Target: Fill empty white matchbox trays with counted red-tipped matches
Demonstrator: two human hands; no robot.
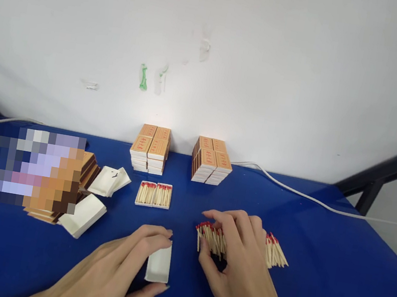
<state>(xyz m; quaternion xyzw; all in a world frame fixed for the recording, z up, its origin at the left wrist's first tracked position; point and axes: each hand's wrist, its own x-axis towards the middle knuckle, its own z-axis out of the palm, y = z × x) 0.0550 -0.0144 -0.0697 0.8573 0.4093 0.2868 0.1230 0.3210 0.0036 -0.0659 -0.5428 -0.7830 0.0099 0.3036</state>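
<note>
At the bottom centre, my left hand [121, 267] holds a small white tray [159, 265] on the blue table, thumb at its near end and fingers at its far end. My right hand [237, 256] is over a row of red-tipped matches [276, 252]; its fingers and thumb are curved around part of the row, and the palm hides the middle. Two white trays filled with matches [153, 195] stand side by side beyond my left hand.
Two stacks of matchboxes [150, 148] [211, 161] stand near the white wall. Loose white trays [82, 215] and brown box sleeves [86, 170] lie at the left, beside a pixelated area. A white cable [291, 188] crosses the back right of the blue table [345, 274].
</note>
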